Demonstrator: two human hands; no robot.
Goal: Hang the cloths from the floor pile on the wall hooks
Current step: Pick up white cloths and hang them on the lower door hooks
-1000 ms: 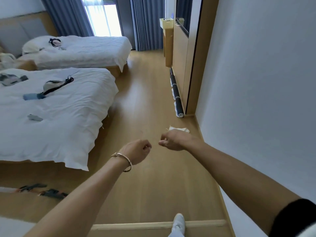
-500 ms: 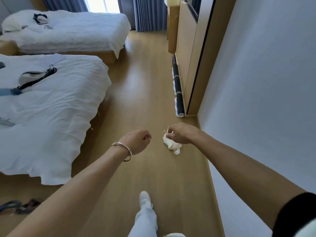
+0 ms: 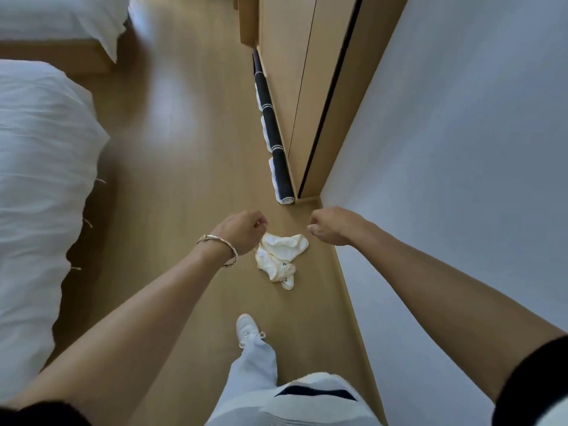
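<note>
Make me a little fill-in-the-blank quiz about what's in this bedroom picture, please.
1. The white cloths lie in a pile on the wooden ___, close to the wall.
2. The bracelet sits on the person's ___ wrist.
3. The rolled mat along the wooden cabinet is dark with ___ bands.
4. The white bedding on the left side of the picture covers a ___.

Missing words: floor; left; white; bed.

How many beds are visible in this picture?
2. The near bed fills the left edge; the far bed is in the top left corner. Others may lie outside the frame.
</note>
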